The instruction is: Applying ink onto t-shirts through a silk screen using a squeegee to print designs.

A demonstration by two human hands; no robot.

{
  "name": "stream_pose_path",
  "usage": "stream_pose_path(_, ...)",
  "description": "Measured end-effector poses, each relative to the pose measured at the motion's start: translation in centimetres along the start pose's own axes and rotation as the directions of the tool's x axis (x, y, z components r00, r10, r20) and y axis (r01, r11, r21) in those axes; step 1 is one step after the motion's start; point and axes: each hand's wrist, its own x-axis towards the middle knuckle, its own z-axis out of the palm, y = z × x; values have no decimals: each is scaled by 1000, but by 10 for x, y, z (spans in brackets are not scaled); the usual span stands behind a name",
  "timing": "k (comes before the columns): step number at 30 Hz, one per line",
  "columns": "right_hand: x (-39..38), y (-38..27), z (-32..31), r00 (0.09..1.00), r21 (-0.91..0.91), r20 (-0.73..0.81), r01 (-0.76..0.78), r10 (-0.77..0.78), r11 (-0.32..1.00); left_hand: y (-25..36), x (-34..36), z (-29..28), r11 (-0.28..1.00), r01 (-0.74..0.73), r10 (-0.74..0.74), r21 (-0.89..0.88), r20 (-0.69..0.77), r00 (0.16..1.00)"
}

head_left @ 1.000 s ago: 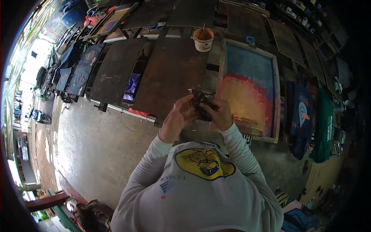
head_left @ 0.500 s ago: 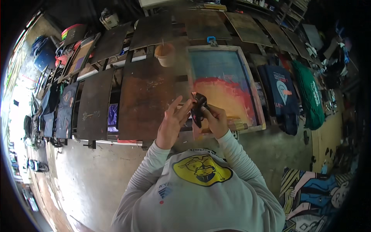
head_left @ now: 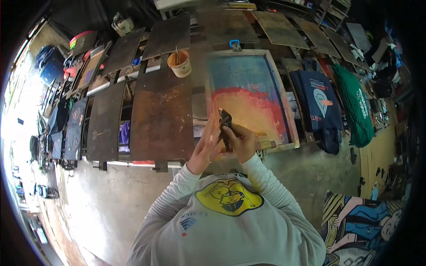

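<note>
My right hand point(head_left: 242, 141) grips a dark, crumpled rag point(head_left: 225, 118), its thumb pressed on the near side. Beside it my left hand point(head_left: 205, 147) is held upright with fingers stretched out, its palm side against the rag; the exact contact is partly hidden. Both hands are above the lower left of a wood-framed printing screen point(head_left: 289, 111), whose mesh is stained blue, red and yellow. Just right of my right hand, a wooden-handled tool point(head_left: 267, 144), partly hidden, lies along the screen's near edge.
A blue-handled clamp point(head_left: 235, 44) sits at the screen's far edge. Left of it, a stained white bucket point(head_left: 179, 66) with a stick stands on a dark board point(head_left: 162, 115). Folded navy shirts point(head_left: 317, 104) and green shirts point(head_left: 355, 106) lie to the right. More boards line the far side.
My left hand has come in from the left, from apart to up against the rag. The rag stays in my right hand, now more upright. The whole view has shifted slightly.
</note>
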Motion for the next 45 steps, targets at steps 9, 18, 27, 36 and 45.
stream_pose_path(9,22,3,0,991,-73,127,46,-37,996,-2,-30,3,946,-11,-70,-325,-238,969)
stream_pose_path(18,13,18,25,915,29,400,-60,43,998,-11,-71,1,930,-87,-76,-357,-419,905)
stream_pose_path(27,20,30,61,935,-218,322,222,-145,950,-1,-74,-35,914,-36,-178,-405,-478,860)
stream_pose_path(36,50,88,60,986,-502,97,169,-139,848,42,-78,-141,641,-145,-317,-754,-432,844)
stream_pose_path(45,78,71,204,891,-574,424,129,159,808,36,-109,-238,713,-184,-251,-677,-491,834)
